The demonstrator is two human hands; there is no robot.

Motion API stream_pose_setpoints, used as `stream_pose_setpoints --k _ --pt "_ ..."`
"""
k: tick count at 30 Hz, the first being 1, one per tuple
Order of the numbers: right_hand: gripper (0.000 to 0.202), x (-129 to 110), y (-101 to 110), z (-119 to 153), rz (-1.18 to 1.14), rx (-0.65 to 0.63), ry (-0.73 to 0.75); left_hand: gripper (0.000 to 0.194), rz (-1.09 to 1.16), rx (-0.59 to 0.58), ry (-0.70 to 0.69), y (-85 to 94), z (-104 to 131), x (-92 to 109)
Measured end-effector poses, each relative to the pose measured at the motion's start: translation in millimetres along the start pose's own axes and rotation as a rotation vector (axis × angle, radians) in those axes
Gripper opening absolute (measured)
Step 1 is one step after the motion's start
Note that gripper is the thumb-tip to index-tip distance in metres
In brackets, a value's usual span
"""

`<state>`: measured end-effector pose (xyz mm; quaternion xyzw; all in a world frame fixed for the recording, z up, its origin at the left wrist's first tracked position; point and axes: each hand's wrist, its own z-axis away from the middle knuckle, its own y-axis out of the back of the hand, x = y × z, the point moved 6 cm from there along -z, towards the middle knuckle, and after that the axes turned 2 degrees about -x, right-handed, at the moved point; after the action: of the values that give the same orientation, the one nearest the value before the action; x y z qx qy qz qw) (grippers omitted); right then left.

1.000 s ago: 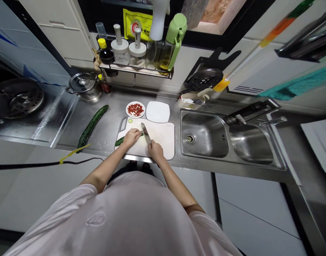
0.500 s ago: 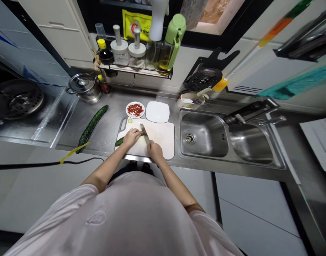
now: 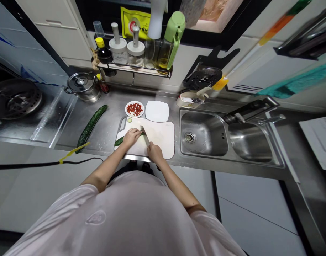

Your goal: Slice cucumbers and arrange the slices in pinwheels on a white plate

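A green cucumber [image 3: 119, 141] lies slantwise on the white cutting board [image 3: 163, 142], partly hidden by my left hand [image 3: 131, 137], whose fingers are closed over it. My right hand [image 3: 155, 152] grips the handle of a knife [image 3: 146, 137]. The blade stands at the cucumber's right end, close to my left fingertips. A round pale green slice [image 3: 129, 120] sits at the board's upper left corner. Behind the board are a white plate of chopped red pieces [image 3: 134, 109] and a white square plate [image 3: 157, 111].
Another long cucumber [image 3: 91, 128] rests on the steel counter to the left, with a lidded pot [image 3: 83, 87] behind it. A double sink [image 3: 204, 133] is at the right. Jars and bottles stand on a wall rack [image 3: 136, 67].
The view has shifted very slightly. Both hands, the knife and the cucumber keep almost the same places on the board.
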<state>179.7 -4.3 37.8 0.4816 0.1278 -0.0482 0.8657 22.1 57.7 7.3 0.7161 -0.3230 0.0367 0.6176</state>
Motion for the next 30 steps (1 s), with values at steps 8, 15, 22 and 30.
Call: stream_pose_setpoints --k 8,15,22,30 --pt "0.024 9.8 -0.6 13.4 0.014 -0.038 0.020 0.027 0.020 -0.009 -0.006 2.9 -1.5 2.6" --pt "0.025 8.4 0.7 12.8 0.006 -0.057 0.025 0.027 0.025 -0.007 -0.001 0.6 -2.4 0.9" --pt "0.024 3.5 2.7 5.7 0.006 -0.063 0.023 0.027 0.040 -0.010 -0.001 1.0 -2.2 1.2" --pt "0.025 -4.5 5.2 -4.4 0.022 -0.057 0.003 0.027 0.031 -0.014 -0.006 -1.9 -2.3 -1.4"
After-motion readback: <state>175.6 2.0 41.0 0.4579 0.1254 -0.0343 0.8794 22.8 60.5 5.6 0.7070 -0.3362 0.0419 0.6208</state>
